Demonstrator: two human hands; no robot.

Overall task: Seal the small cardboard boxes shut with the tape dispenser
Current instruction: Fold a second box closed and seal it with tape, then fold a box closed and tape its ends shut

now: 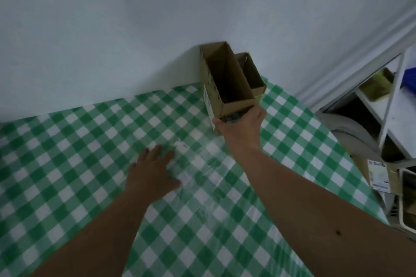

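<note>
— Cardboard box (pixel 227 87): which hand has it?

— Start nearest: the left hand (pixel 153 173) lies flat on the green checked tablecloth (pixel 67 164), fingers spread, holding nothing. Farther off, the right hand (pixel 239 128) grips the box's near end.

— And its long axis?

— It runs away from those fingers toward the wall (pixel 135 29), open side up. A second box (pixel 252 74) sits just behind. No tape dispenser in view.

A plain pale wall (pixel 112 29) filled the upper part of the view, meeting the far edge of the counter (pixel 67 164), which was covered in a green-and-white checked cloth. To the right stood a white shelf unit (pixel 391 105) with slanted supports, holding blurred items. A pale moulding (pixel 360 51) ran diagonally above it. The light was dim and cool.
</note>
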